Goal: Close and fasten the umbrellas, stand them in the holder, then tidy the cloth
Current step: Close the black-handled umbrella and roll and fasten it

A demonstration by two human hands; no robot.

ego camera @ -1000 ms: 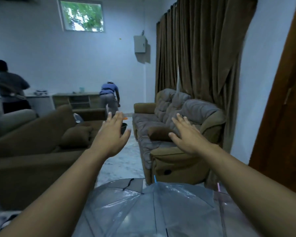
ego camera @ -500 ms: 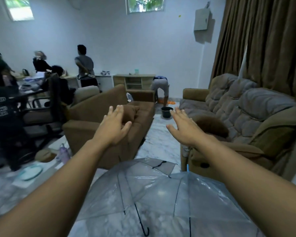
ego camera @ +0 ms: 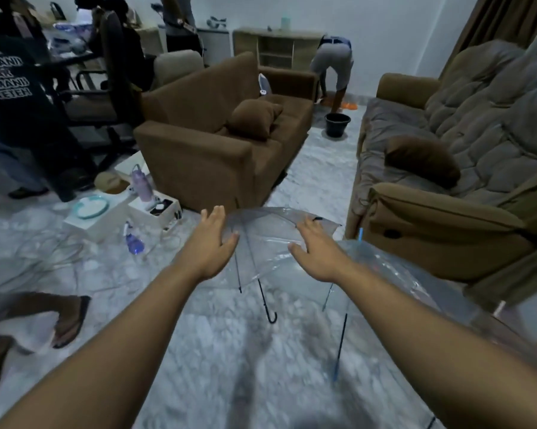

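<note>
Grey marble floor fills the room in the head view, with a brown sofa ahead of us and a grey sofa on our right. Two see-through umbrellas lie open on the floor between the sofas. We see the first umbrella in the middle, with its black hooked handle pointing toward us. The second umbrella lies just beside it on the right, under our right arm, and its handle is blue. Our left hand and right hand reach out over the first umbrella with fingers straight and spread, gripping nothing. We cannot tell if the fingertips touch the plastic. A black bucket stands far back, near a person bending over. White boxes and a purple bottle sit to the left.
</note>
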